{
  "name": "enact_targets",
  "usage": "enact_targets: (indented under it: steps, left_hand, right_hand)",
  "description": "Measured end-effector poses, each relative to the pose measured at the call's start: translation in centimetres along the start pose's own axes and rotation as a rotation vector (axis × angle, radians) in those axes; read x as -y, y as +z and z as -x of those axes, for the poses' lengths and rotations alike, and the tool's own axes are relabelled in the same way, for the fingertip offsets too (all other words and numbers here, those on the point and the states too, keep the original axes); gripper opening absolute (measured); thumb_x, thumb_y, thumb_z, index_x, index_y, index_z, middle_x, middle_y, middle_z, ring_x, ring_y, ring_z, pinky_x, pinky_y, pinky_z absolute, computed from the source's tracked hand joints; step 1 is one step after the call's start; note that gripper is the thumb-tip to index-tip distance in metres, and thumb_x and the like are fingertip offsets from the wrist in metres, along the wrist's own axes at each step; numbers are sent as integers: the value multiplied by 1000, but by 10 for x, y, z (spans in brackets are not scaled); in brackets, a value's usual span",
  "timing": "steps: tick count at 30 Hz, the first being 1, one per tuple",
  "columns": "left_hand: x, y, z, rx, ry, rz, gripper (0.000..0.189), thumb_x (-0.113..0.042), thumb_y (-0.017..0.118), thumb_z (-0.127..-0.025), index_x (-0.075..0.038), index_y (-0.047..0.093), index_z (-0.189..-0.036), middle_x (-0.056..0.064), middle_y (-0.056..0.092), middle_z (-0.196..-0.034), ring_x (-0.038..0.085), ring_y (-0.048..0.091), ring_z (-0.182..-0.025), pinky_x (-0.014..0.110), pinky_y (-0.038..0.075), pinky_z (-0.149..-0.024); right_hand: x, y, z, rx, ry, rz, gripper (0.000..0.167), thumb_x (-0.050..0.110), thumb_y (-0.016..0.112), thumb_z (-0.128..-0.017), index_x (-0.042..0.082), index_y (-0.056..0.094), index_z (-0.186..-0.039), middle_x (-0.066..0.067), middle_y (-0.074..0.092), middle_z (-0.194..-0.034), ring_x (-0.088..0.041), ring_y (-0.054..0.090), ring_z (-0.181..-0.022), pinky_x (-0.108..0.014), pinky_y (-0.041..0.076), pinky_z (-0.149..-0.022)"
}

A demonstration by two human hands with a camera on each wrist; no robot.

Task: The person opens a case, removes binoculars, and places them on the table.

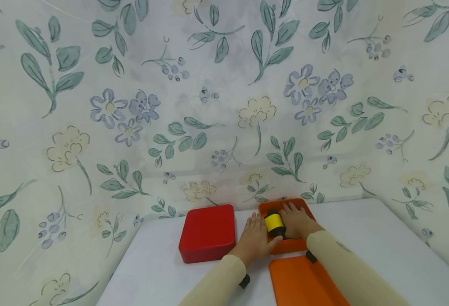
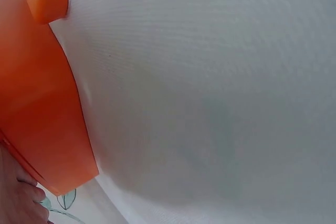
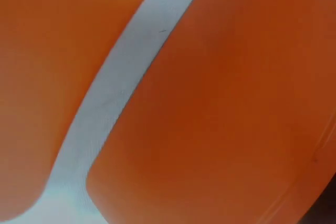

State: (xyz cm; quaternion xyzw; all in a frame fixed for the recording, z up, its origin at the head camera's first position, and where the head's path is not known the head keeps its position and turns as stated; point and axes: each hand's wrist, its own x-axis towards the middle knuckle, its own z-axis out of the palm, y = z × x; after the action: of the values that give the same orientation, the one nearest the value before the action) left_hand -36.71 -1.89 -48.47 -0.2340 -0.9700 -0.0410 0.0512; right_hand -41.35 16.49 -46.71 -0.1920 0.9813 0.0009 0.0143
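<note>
In the head view an orange box (image 1: 291, 245) without its cover stands on the table. Inside it lies a cylindrical object (image 1: 274, 221), black at both ends with a yellow band round its middle; its kind is unclear. My left hand (image 1: 254, 240) rests along the box's left side, fingers straight, thumb reaching over the near left corner. Within the box is my right hand (image 1: 296, 222), its fingers spread toward the far right wall, right beside the cylinder. The left wrist view shows the box's outer wall (image 2: 44, 103) and a few fingertips (image 2: 25, 200) against it.
An orange lid (image 1: 305, 282) lies flat nearer me, under the right forearm. To the left of the box sits a closed red box (image 1: 209, 231). All stand on a white table (image 1: 152, 263), with floral cloth (image 1: 224, 106) behind.
</note>
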Motion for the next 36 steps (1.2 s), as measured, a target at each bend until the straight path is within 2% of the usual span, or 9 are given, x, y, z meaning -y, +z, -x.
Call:
enact_targets:
  steps: [5, 9, 12, 17, 22, 27, 31, 36]
  left_hand:
    - [0, 0, -2, -6, -2, -2, 101, -77, 22, -90, 4, 29, -150, 19, 25, -157, 34, 16, -145, 44, 13, -117]
    - [0, 1, -2, 4, -11, 10, 102, -77, 23, -89, 4, 26, -151, 19, 23, -157, 34, 15, -146, 44, 13, -117]
    - [1, 3, -2, 16, -15, 19, 102, -77, 23, -89, 3, 24, -152, 19, 21, -158, 34, 13, -146, 45, 12, -116]
    - [3, 5, -3, 26, -17, 13, 103, -78, 22, -88, 2, 23, -152, 19, 19, -159, 34, 12, -146, 45, 10, -117]
    - [3, 3, -4, 20, -14, 21, 105, -80, 21, -87, 2, 22, -152, 19, 17, -159, 34, 11, -146, 45, 10, -117]
    - [3, 3, -4, 25, -11, 39, 104, -79, 23, -88, 2, 21, -153, 19, 16, -159, 34, 10, -147, 45, 9, -117]
    - [3, 2, -3, 32, -18, 51, 104, -79, 25, -88, 2, 21, -153, 19, 16, -159, 34, 9, -147, 45, 9, -117]
    - [3, 4, -2, 30, -23, 59, 103, -78, 26, -89, 2, 22, -152, 19, 16, -159, 34, 9, -147, 45, 9, -117]
  right_hand:
    - [3, -1, -4, -26, -7, 52, 90, 49, 80, -72, 1, 43, -139, -25, 28, -153, -47, 23, -139, -69, 20, -106]
    - [4, -5, -6, -54, -17, 110, 92, 45, 83, -69, 1, 42, -138, -27, 29, -151, -48, 24, -138, -69, 20, -106]
    - [2, -13, -7, -87, -25, 146, 91, 41, 82, -70, -1, 40, -139, -29, 30, -150, -49, 26, -137, -67, 21, -107]
    - [-7, -33, -8, -124, -26, 126, 90, 36, 82, -71, -3, 39, -141, -32, 26, -151, -50, 22, -138, -64, 20, -109]
    - [-21, -58, -4, -107, -5, 124, 96, 38, 82, -72, -4, 35, -145, -32, 16, -154, -49, 14, -141, -64, 16, -110]
    - [-40, -75, 4, -117, 29, 138, 99, 41, 83, -70, -5, 35, -144, -34, 19, -152, -51, 16, -140, -64, 17, -110]
    - [-57, -77, 13, -110, 61, 143, 93, 31, 83, -71, -8, 37, -142, -37, 23, -149, -54, 19, -138, -64, 19, -109]
    - [-79, -70, 29, -99, 104, 133, 86, 21, 84, -70, -10, 40, -138, -40, 27, -146, -56, 22, -135, -67, 21, -106]
